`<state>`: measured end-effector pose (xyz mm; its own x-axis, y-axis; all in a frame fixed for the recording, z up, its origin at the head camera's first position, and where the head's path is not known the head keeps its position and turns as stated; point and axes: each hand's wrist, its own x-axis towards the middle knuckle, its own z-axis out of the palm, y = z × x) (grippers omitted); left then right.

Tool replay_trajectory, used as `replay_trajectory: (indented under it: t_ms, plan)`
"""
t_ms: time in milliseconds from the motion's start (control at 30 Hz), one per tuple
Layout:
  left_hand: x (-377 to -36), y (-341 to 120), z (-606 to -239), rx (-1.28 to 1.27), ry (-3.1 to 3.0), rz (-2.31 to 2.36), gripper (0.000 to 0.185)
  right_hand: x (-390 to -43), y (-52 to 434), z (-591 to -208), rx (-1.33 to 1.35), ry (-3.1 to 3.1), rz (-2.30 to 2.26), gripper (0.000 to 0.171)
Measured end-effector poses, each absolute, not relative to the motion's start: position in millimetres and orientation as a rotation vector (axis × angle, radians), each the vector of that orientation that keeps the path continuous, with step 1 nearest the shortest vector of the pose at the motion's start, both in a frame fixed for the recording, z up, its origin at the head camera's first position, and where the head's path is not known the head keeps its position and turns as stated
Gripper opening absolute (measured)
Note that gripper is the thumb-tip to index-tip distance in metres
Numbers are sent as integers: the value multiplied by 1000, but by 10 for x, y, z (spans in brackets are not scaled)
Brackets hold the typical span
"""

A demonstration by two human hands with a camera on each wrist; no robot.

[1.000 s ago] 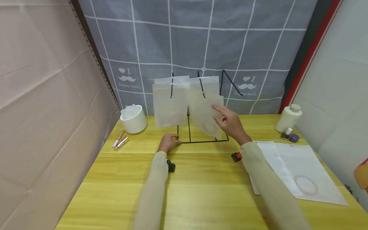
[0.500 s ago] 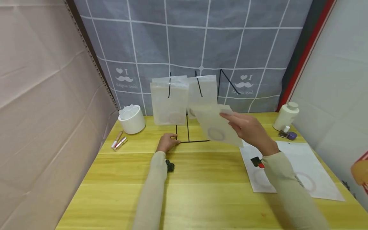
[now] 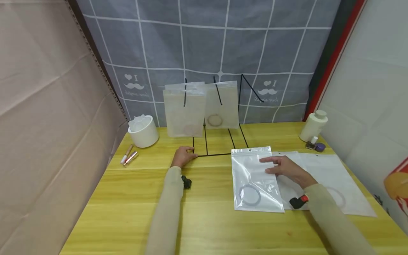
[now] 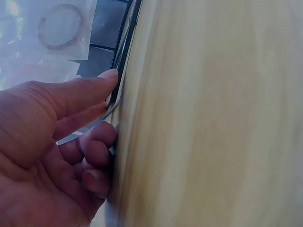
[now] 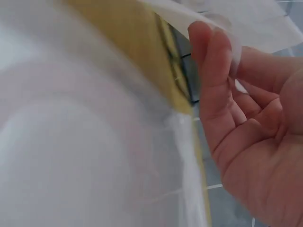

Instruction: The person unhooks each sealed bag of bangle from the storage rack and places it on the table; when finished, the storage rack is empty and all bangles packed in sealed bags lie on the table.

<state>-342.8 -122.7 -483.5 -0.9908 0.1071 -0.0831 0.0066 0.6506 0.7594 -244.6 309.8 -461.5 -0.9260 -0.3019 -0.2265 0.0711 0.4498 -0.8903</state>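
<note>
In the head view my right hand (image 3: 290,170) pinches the edge of a zip bag (image 3: 243,170) between thumb and fingers. The bag's shiny clear face is turned up, and a ring-shaped bangle (image 3: 250,195) shows inside it. Part of this bag overlaps the white bags on the right. At the front left corner of a black wire display rack (image 3: 216,154), my left hand (image 3: 183,157) grips the base wire, with the thumb on it in the left wrist view (image 4: 71,109). From two prongs hang bags (image 3: 185,115) on the left and a bag (image 3: 221,106) with a ring inside.
Flat white bags (image 3: 347,184) lie on the right of the wooden table (image 3: 134,219). Behind them stand a white bottle (image 3: 313,125), a small dark bottle and a purple pot (image 3: 320,147). A white round container (image 3: 143,132) and two cosmetic tubes (image 3: 130,157) are at left.
My right hand has drawn the bag off the rack's middle prong, right and towards me, turning its clear face up. A single bag now shows there. My left hand keeps its grip on the base.
</note>
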Motion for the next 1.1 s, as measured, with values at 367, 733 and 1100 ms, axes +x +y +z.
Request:
replay_trajectory:
  t_ms: [367, 733, 1100]
  plan:
    - [-3423, -1211, -4841, 75, 2731, 1279, 44, -2591, 3048, -4754, -203, 2448, -1275, 48]
    - [-3399, -1219, -4798, 71, 2718, 1294, 45, -2650, 3016, -4799, -269, 2588, -1100, 34]
    - [-3409, -1211, -4808, 69, 2711, 1287, 45, -2660, 3004, -4796, -161, 2607, -1091, 31]
